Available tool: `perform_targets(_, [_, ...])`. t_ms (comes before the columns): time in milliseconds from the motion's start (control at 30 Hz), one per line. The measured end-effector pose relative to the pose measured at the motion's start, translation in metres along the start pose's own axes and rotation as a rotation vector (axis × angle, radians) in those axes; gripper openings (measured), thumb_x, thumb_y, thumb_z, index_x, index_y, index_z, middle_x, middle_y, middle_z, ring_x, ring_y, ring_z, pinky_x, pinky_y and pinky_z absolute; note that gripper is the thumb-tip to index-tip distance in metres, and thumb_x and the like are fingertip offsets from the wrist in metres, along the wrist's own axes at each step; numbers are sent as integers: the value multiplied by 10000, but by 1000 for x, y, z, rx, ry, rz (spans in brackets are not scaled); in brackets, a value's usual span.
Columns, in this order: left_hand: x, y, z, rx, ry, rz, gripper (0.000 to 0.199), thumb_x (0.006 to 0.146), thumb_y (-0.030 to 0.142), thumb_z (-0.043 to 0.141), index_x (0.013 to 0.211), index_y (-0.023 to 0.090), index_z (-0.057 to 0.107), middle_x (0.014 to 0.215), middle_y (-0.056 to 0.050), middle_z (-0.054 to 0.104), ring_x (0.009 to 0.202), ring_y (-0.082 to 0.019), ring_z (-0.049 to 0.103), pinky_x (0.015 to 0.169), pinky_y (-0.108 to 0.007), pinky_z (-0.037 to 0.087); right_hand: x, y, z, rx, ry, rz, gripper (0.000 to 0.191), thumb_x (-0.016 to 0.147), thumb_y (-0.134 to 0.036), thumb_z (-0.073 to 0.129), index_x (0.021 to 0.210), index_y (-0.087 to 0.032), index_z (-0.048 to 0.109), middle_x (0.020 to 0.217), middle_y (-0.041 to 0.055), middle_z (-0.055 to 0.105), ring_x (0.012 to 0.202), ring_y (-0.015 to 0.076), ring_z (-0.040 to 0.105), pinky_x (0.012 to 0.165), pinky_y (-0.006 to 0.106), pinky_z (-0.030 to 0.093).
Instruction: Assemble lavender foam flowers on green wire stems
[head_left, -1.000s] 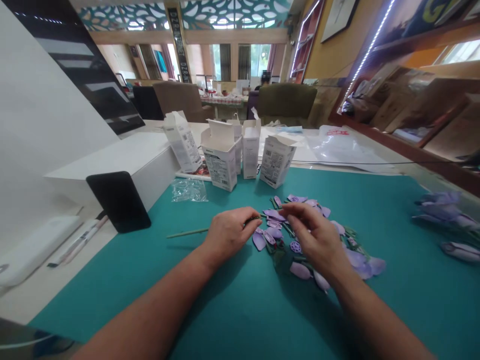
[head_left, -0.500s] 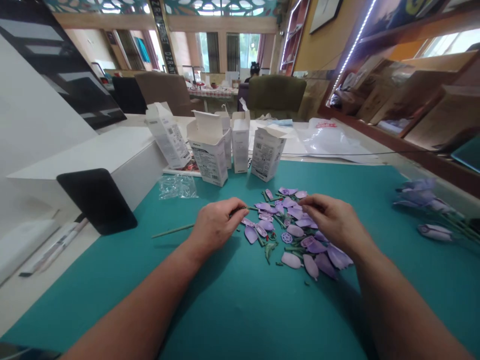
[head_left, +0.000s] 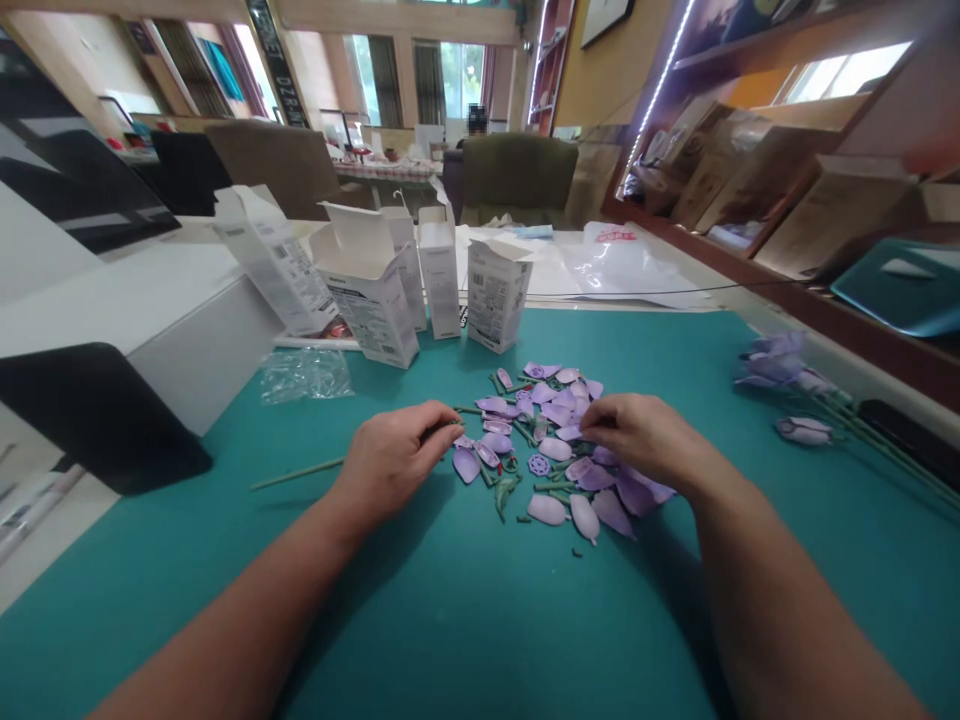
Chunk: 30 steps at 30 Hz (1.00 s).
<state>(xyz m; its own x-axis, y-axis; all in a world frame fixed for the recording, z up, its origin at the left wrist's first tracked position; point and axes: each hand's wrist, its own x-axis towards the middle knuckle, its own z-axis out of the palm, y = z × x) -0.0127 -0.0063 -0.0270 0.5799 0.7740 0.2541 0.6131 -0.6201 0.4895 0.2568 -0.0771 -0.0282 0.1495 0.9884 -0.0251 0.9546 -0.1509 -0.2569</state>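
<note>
- One head-worn camera, looking forward and down from the person's own viewpoint
- Close to the left hand [head_left: 394,465], right hand [head_left: 637,437] and purple petal pieces [head_left: 555,440] on the teal mat [head_left: 465,620]
- Wide view reaching across the room [head_left: 390,90] beyond

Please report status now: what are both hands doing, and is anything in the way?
Left hand: grips green stem. Right hand: over lilac petal pile. White cartons stand beyond pile.

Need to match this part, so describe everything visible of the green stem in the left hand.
The slim green stem is a thin, straight, matte rod that looks plastic. The left hand grips it, hiding one end in the fingers. Its bare free end slants leftward over the teal mat.
</note>
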Motion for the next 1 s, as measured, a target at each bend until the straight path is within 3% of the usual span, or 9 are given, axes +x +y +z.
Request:
perform_targets(167, [-1, 0, 1, -15, -2, 16, 222, 876, 343, 486, 875, 215, 668, 776, 6, 706, 683, -142, 612, 585, -232, 383, 7, 3, 11, -84, 76, -2, 188, 808, -211, 531, 828, -250, 714, 859, 26, 721, 777, 201, 636, 607, 268, 400])
perform_targets(333, [-1, 0, 2, -10, -10, 8, 200, 876, 322, 496, 870, 215, 665, 782, 2, 706, 690, -147, 615, 577, -233, 379, 15, -2, 35, -137, 193, -184, 288, 856, -173, 474, 1032, -228, 696, 1011, 77, 676, 903, 234, 587, 763, 330, 441])
perform_targets(433, [-2, 0, 2, -11, -8, 18, 196, 876, 315, 497, 858, 215, 665, 787, 2, 708, 690, -146, 616, 572, -232, 379, 18, -6, 48, -162, 231, -286, 332, 853, -124, 440, 1038, -228, 695, 1001, 92, 664, 895, 235, 558, 795, 362, 433])
perform_targets(567, [-2, 2, 1, -10, -6, 15, 193, 875, 312, 496, 856, 220, 665, 798, 2, 712, 691, -147, 619, 567, -230, 380, 17, -17, 56, -160, 210, -312, 336, 823, -91, 468, 1013, -231, 706, 934, 101, 664, 849, 228, 541, 752, 348, 425])
perform_targets(733, [-1, 1, 1, -14, -5, 13, 196, 878, 317, 490, 855, 221, 660, 788, 6, 710, 690, -147, 620, 568, -229, 380, 18, -12, 47, -116, 225, -289, 362, 861, -108, 438, 1107, -233, 672, 1009, 92, 665, 881, 233, 551, 768, 348, 420])
perform_targets(1000, [0, -1, 0, -12, 9, 25, 236, 866, 350, 468, 853, 225, 668, 763, 1, 709, 688, -154, 624, 553, -225, 391, 15, 29, 6, -24, 326, -19, 280, 871, -204, 462, 1030, -216, 693, 978, 72, 695, 875, 224, 613, 747, 322, 444])
